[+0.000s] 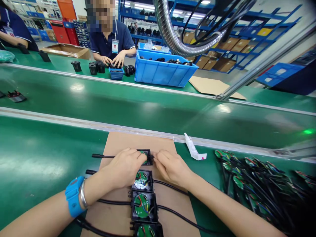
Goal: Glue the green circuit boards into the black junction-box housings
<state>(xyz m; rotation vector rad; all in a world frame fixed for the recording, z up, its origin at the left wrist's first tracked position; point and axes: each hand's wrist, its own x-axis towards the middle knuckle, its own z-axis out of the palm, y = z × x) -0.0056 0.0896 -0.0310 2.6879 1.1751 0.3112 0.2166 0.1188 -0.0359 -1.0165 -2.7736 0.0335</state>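
Note:
On a brown cardboard mat (118,144) lies a row of small black housings, each with a round green circuit board and black cables. My left hand (123,168) rests on the farthest housing (147,157), fingers pressing on its left side. My right hand (171,168) pinches that housing's right edge. Nearer me lie a second housing (142,180) and a third housing (144,205); a further one is cut off at the bottom edge. A blue band (73,196) and a metal bracelet sit on my left wrist.
A heap of green boards with black cables (259,187) lies at the right. A white slip (194,149) lies by the conveyor belt (148,108). Across the belt, a person handles black parts next to a blue bin (163,70). A metal hose (172,33) hangs overhead.

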